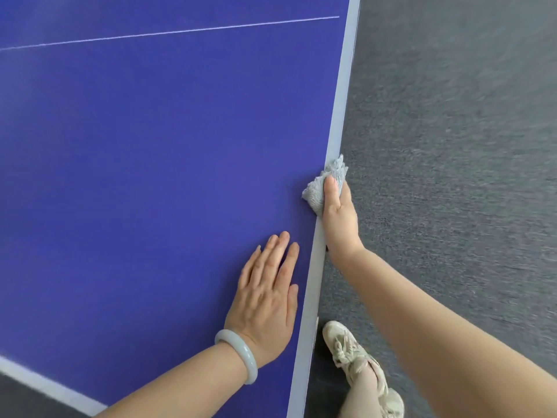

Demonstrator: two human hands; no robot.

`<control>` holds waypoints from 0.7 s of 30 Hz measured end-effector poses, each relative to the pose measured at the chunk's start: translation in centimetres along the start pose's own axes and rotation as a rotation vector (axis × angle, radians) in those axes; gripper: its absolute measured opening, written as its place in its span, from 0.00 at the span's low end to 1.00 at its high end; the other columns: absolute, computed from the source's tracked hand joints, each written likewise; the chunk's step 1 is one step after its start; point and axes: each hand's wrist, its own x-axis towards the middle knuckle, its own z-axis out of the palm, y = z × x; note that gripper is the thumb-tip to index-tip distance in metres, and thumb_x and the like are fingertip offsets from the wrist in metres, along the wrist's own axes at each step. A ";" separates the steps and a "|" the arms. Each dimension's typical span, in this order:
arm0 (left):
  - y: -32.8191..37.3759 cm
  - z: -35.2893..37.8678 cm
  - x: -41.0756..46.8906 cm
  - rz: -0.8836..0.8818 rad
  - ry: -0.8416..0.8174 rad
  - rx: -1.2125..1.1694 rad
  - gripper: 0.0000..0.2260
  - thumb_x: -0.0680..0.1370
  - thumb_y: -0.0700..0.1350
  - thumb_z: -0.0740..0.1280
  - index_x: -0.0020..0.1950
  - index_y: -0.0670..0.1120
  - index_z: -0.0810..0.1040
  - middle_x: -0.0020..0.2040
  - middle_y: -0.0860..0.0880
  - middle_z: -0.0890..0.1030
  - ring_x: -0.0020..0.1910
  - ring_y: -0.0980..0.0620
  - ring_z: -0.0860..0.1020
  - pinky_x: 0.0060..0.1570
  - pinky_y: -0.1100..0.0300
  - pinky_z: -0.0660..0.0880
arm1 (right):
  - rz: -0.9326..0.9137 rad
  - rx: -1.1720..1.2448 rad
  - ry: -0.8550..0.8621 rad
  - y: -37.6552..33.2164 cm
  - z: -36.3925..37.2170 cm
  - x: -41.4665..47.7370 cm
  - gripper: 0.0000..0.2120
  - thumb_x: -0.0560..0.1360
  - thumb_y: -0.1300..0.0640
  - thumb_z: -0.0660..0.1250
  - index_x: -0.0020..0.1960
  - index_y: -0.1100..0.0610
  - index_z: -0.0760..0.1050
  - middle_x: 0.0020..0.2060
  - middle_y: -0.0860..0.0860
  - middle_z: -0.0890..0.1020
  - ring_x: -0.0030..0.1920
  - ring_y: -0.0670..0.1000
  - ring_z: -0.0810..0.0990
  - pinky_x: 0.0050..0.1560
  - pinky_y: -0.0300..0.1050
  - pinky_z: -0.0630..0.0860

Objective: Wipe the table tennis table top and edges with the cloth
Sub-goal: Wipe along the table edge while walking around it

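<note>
Closest to the camera, a pale laced shoe (343,345) stands on the grey carpet (452,146) just beside the table's long side edge. At the near end of the table top (135,161), a white end line (45,384) crosses toward the near corner.

A little farther in, the left hand (268,294), with a pale bangle (238,354) at its wrist, lies flat and open on the blue surface. Its fingers are straight and it sits just inside the grey side band (337,116), holding nothing; it looks like a brace.

Beyond it, the right hand (339,212) grips the cloth (316,188). The thumb presses the bunched grey cloth down on the band, and the fingers drop over the side out of view, so the cloth appears to wrap the edge, with a corner of it on the blue.

Past the cloth, the band runs bare toward the far end, and the thin white centre line (168,33) crosses the surface well apart from both hands.

Judging progress: the step in hand is the side edge, not far along from the near corner. Most of this edge seems left to do. The blue surface shows no streaks, damp or dust, so whether the top is already wiped cannot be told. The other edges are out of view.
</note>
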 end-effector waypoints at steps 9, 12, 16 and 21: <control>0.2 -0.4 0.3 0.003 -0.011 -0.034 0.25 0.81 0.46 0.52 0.78 0.41 0.61 0.79 0.44 0.58 0.79 0.46 0.56 0.74 0.46 0.57 | 0.059 -0.101 -0.099 3.0 -1.0 -9.0 0.32 0.81 0.41 0.54 0.79 0.56 0.55 0.74 0.56 0.66 0.75 0.55 0.65 0.76 0.56 0.61; 0.2 -0.5 0.4 0.002 -0.031 -0.009 0.26 0.81 0.47 0.53 0.78 0.41 0.60 0.79 0.43 0.58 0.79 0.46 0.56 0.74 0.47 0.57 | 0.048 -0.118 -0.089 -0.5 -1.1 -1.4 0.26 0.83 0.48 0.55 0.77 0.59 0.59 0.73 0.58 0.68 0.73 0.56 0.67 0.75 0.51 0.61; 0.3 -1.5 0.8 0.014 -0.061 0.050 0.25 0.79 0.48 0.59 0.75 0.42 0.68 0.76 0.42 0.66 0.75 0.44 0.65 0.71 0.47 0.65 | 0.033 -0.176 -0.044 -3.8 -0.4 6.3 0.28 0.83 0.43 0.54 0.76 0.60 0.59 0.71 0.59 0.69 0.71 0.59 0.67 0.73 0.56 0.63; 0.1 -3.9 6.7 -0.043 0.018 0.013 0.18 0.68 0.34 0.74 0.58 0.41 0.80 0.60 0.43 0.78 0.58 0.42 0.78 0.58 0.49 0.77 | 0.044 -0.191 -0.096 -3.5 -0.6 6.3 0.32 0.82 0.41 0.53 0.78 0.60 0.55 0.74 0.59 0.65 0.73 0.60 0.65 0.74 0.59 0.61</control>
